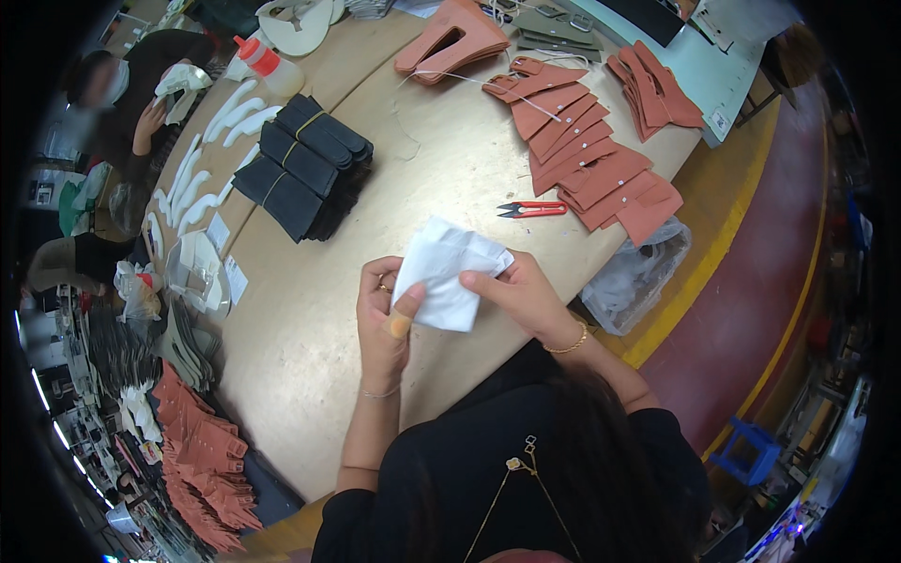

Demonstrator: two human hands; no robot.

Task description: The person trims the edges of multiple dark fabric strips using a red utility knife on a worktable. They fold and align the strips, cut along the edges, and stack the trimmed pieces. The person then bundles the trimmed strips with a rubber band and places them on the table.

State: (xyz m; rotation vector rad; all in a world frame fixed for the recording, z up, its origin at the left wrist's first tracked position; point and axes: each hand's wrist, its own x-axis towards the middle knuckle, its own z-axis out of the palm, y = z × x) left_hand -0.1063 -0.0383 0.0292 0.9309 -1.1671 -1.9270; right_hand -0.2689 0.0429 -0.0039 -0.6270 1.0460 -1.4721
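Between my hands, above the table, is a folded white sheet [449, 281]; whether it is cloth or paper I cannot tell. My left hand [385, 314] grips its left edge, thumb laid on top and a bandage around that thumb. From the other side my right hand [524, 296] pinches the upper right corner, its thumb across the front face. Fingers behind the sheet are partly hidden. Thread snips [532, 209] with red handles lie on the table beyond my right hand.
Black pieces in banded bundles [302, 164] sit left of centre. Terracotta cut pieces [587, 150] fan along the right edge. White curved strips [192, 178] and a red-capped bottle [270, 68] are far left. A plastic bag [638, 277] hangs by the right edge. Another person [141, 94] works across.
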